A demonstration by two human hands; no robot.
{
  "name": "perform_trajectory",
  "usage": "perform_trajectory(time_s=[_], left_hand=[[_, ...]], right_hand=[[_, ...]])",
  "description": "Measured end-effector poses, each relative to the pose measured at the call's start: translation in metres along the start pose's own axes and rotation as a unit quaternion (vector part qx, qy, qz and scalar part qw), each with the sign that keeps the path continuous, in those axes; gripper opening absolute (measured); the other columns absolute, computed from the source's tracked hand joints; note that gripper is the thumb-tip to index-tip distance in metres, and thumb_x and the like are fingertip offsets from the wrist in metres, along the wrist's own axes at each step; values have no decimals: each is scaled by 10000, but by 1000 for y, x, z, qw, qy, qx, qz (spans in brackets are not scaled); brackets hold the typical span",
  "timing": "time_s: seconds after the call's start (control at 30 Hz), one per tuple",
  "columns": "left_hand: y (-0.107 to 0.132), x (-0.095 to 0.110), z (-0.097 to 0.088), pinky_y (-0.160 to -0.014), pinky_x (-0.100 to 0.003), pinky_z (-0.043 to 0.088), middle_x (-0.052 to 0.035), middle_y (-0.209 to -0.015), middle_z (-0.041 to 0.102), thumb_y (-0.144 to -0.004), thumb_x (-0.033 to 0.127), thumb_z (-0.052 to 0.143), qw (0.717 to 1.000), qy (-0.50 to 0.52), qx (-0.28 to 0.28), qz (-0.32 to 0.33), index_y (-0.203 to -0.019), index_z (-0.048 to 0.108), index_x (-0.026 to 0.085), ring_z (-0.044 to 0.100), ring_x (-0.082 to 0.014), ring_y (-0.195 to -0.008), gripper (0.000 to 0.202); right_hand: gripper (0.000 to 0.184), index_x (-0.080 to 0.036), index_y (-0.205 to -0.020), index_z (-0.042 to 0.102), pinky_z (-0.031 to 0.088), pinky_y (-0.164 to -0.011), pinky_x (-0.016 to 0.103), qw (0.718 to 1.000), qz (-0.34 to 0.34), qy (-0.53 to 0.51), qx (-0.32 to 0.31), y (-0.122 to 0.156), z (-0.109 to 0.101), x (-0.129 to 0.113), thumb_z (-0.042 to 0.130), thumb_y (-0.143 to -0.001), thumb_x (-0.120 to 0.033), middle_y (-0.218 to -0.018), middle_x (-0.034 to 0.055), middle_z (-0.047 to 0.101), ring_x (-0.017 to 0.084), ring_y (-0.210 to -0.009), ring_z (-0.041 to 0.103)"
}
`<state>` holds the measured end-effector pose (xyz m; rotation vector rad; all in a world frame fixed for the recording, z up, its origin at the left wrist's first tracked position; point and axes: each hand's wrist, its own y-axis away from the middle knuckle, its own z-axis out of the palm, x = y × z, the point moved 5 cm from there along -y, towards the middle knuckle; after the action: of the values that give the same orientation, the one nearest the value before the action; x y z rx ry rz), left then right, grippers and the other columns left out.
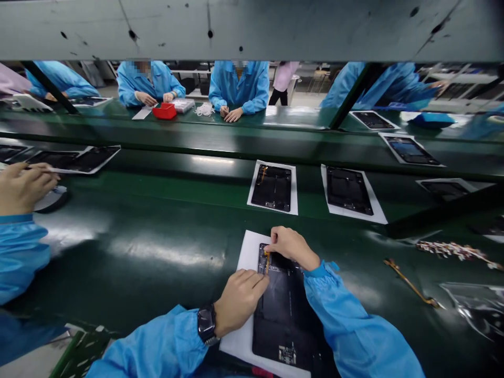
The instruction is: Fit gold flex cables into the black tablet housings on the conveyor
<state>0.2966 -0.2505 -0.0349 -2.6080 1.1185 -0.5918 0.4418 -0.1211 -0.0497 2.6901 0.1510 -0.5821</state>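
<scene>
A black tablet housing (275,320) lies on a white sheet (239,338) in front of me, its open inner side facing up. Along its upper left part runs a thin orange flex cable (268,264). My left hand (241,300), with a dark watch on the wrist, rests over the housing's left edge, fingers closed at the cable's lower end. At the cable's upper end, my right hand (290,245) reaches across the housing's top and pinches it. The fingertips partly hide both cable ends.
More tablet housings (271,186) lie on white sheets along the green line (157,184). To the right are a loose flex cable (411,283), a cable bundle (457,250) and clear plastic (478,307). A co-worker's hand (23,189) is at left; a shelf beam (252,31) crosses overhead.
</scene>
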Motion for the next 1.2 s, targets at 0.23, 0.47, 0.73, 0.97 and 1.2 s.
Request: perform_trajectory(time_s=[0.23,0.47,0.73,0.97,1.2], left_hand=[[1,-2,6,-737,-324,488,-67,-937,655,-999,139,382,999,28,-13,18,-1065,588,129,582,-193,-849,216],[1,-5,7,-723,-315,484,-53,-902,650,-997,131,401,998,48,27,18,-1038,591,126,578,-186,-824,195],[-1,-6,4,-830,-326,534,-83,-990,660,-977,107,440,996,77,38,18,-981,611,115,608,-192,-941,172],[3,-6,2,-921,-335,549,-74,-1114,702,-965,92,460,994,75,74,42,-1061,624,114,644,-190,-1067,192],[2,-4,11,-876,-332,565,-68,-1084,716,-982,112,447,997,59,21,52,-1052,631,117,663,-188,-1028,197]], right_hand=[[302,-218,-899,566,279,-582,272,992,-35,124,4,15,2,-10,760,-766,-408,-926,26,630,202,-804,625],[244,-220,-912,548,319,-600,286,982,-118,143,32,18,6,-9,689,-851,-410,-925,9,605,187,-772,628],[189,-211,-948,545,348,-608,289,976,-135,156,70,30,8,-7,615,-915,-384,-951,18,574,182,-785,621],[237,-223,-963,538,322,-590,284,983,-132,125,25,21,2,-4,685,-867,-383,-977,0,592,177,-754,627],[254,-222,-946,530,280,-557,284,983,-142,113,38,20,4,1,685,-861,-405,-955,-3,586,165,-704,607]])
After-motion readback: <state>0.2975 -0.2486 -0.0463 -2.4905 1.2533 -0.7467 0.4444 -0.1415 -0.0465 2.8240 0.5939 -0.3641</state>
